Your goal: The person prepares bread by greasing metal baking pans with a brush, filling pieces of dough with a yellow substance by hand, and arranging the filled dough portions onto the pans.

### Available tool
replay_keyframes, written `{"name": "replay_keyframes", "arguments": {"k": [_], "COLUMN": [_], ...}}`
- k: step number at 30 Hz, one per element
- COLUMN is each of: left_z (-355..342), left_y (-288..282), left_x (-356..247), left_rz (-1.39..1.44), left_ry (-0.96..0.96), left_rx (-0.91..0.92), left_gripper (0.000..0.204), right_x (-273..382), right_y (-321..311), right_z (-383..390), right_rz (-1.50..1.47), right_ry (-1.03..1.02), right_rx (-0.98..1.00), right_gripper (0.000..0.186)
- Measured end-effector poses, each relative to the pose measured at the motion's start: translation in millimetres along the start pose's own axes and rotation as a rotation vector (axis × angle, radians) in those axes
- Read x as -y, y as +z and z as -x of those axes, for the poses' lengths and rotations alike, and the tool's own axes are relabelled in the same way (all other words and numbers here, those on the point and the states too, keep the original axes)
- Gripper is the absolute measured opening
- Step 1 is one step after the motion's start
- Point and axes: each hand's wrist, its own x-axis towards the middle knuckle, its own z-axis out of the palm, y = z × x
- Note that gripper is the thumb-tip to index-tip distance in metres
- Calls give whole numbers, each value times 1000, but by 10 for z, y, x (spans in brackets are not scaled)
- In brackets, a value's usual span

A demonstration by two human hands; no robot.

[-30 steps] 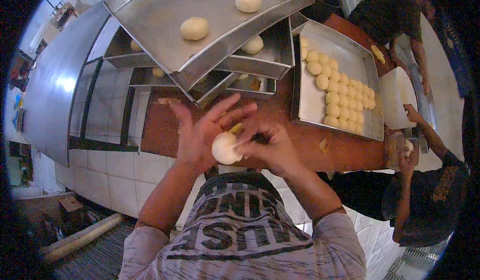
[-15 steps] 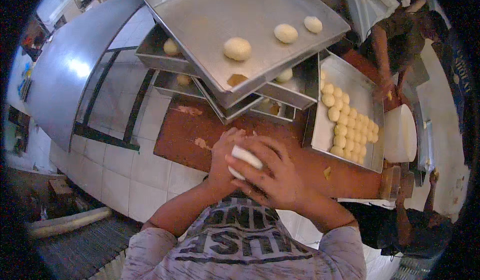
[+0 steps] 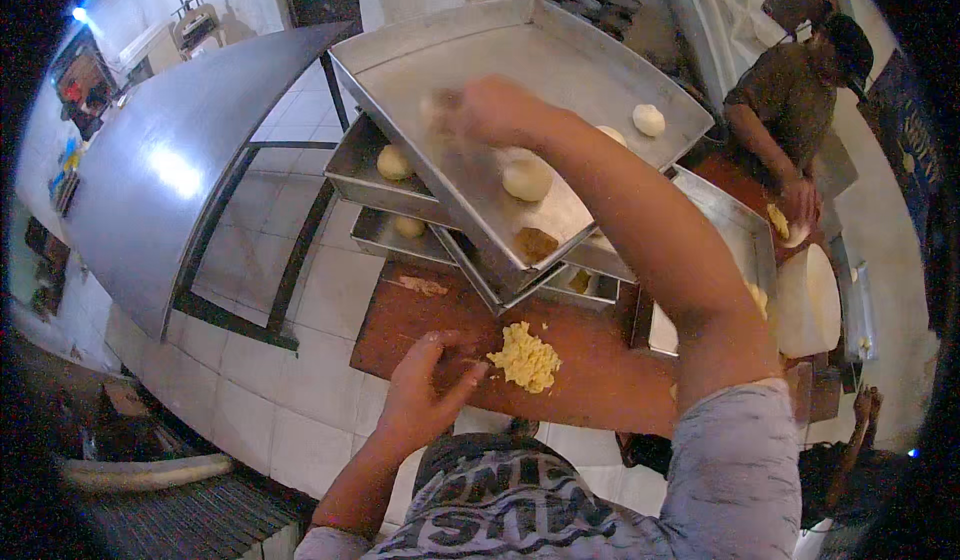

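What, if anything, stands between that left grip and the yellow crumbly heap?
Nothing visible does: the left grip is open beside the yellow crumbly heap on the brown table, and the stacked trays stand beyond the heap, not between.

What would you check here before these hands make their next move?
1. Left hand free: ok; its fingers are apart, with nothing seen in them.
2. Right hand free: cannot tell; it is blurred over the top tray, at a pale lump.
3. Yellow crumbly heap near a hand: ok; it lies beside the left fingers.
4. Bare space in the top tray: ok; plenty of metal shows.
5. Stack squared up: not ok; the lower trays sit askew beneath the top one.
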Motion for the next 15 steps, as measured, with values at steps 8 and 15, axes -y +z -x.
{"name": "replay_keyframes", "arguments": {"k": [8, 15], "left_z": [165, 149], "left_y": [-87, 294], "left_x": [423, 331], "left_rz": [54, 106], "left_ry": [-135, -256], "left_rx": [86, 115], "left_gripper": [22, 19], "right_x": [-107, -1177], "right_y": [-1475, -824], "right_z": [1229, 3667], "right_rz": [-260, 197], "right_ry": [249, 821], "right_rx": [-765, 65], "right_gripper": [29, 18]}}
